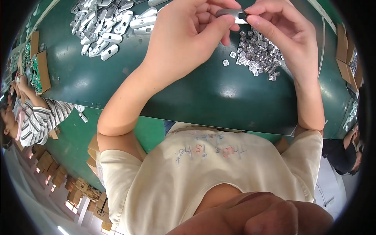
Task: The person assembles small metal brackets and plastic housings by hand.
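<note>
At the top of the view my left hand (182, 37) is closed on a silver, round-ended casing (236, 15), pinched between thumb and fingers. A small square hole shows near the casing's right end. My right hand (290, 33) meets it there, thumb and forefinger pressed together on a small dark-looking piece at the hole; the fingertips partly hide it. Below the hands lies a heap of small, shiny, clear-grey square pieces (256, 55), a few lying loose at its left. To the left spreads a large pile of similar silver casings (111, 37), several showing the same square hole.
The dark green table (188, 100) has its near edge just in front of my body. A cardboard box (43, 72) with green boards stands at the far left, and another box (344, 68) at the right. Other people (47, 117) sit at both sides.
</note>
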`<state>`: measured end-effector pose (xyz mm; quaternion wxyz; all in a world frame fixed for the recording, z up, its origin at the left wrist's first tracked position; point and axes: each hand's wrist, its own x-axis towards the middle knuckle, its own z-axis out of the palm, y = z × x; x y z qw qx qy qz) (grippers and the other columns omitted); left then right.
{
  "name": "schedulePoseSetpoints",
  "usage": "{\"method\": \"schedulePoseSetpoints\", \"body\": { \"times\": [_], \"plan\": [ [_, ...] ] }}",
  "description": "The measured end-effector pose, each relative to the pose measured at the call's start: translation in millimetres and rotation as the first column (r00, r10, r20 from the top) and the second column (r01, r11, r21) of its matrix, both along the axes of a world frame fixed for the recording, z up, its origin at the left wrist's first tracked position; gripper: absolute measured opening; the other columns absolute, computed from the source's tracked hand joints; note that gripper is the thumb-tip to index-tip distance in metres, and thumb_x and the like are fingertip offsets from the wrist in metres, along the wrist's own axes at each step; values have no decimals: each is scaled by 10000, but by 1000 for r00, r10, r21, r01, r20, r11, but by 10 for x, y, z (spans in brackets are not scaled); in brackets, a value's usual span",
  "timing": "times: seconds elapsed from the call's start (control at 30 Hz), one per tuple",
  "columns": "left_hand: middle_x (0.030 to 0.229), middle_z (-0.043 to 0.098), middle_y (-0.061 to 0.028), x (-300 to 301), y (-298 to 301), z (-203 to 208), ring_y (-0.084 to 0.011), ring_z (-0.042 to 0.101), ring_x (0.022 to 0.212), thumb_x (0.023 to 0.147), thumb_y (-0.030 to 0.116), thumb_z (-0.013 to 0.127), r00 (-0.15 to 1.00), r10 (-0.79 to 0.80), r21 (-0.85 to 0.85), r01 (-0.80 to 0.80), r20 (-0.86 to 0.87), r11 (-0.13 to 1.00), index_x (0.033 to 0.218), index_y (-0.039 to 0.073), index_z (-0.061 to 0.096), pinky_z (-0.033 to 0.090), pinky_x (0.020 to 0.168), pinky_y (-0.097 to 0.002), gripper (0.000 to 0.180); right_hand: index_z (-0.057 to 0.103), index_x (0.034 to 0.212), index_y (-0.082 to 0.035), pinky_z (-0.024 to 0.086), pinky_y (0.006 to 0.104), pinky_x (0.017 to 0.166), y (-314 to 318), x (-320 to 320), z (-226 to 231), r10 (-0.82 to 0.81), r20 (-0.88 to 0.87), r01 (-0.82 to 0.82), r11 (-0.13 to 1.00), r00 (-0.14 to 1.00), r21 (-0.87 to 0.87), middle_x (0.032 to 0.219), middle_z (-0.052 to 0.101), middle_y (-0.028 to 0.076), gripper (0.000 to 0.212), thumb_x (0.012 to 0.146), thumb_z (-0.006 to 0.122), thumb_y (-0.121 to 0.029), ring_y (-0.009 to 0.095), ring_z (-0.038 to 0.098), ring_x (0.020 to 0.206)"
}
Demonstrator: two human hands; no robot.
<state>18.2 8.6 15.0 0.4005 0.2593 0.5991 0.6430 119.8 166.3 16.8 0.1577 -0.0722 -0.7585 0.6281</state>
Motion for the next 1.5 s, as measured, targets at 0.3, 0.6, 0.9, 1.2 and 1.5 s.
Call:
{"method": "schedulePoseSetpoints", "body": {
  "times": [0.3, 0.6, 0.9, 1.2, 1.5],
  "plan": [
    [899, 605, -68, 40, 80, -145, -61, 573, 733, 847, -51, 569, 871, 5, 309, 169, -492, 936, 1080, -20, 494, 457, 622, -171, 246, 514, 986, 16, 480, 227, 651, 17, 47, 99, 67, 246, 25, 936, 967, -352, 879, 594, 90, 176, 834, 602, 6, 109, 581, 756],
    [913, 602, -46, -37, -61, -170, -66, 567, 697, 809, -47, 625, 962, 72, 45, -63, -264, 997, 1061, -4, 528, 463, 597, -187, 273, 415, 1257, 76, 430, 302, 860, 49, 91, 275, -64, -135, 76, 993, 989, 86, 1189, 518, 174, 437, 904, 493, -169, 226, 533, 1061],
    [841, 614, -42, 15, -40, -232, -69, 571, 675, 808, 10, 650, 973, 50, 59, -38, -223, 998, 1016, 12, 538, 473, 590, -201, 237, 506, 1105, 53, 442, 270, 802, -461, 1111, 993, -28, -359, 223, 829, 933, 514, 1028, 577, 143, 322, 894, 467, -187, 202, 555, 970],
    [838, 614, -36, 30, 17, -216, -67, 575, 679, 810, 13, 648, 980, 28, 41, -21, -196, 999, 1016, 10, 535, 465, 590, -200, 235, 532, 1077, 33, 451, 290, 784, -464, 1201, 1056, 22, -408, 303, 635, 913, 711, 1006, 593, 136, 291, 882, 497, -179, 215, 569, 926],
    [812, 640, -50, 49, 88, -360, -77, 607, 661, 805, 57, 654, 972, 14, 92, 8, -235, 996, 979, 12, 542, 477, 580, -217, 211, 558, 1050, 13, 459, 309, 766, -309, 1928, 1498, -9, -410, 363, 480, 912, 798, 983, 609, 130, 260, 869, 527, -171, 227, 583, 882]
  ]
}}
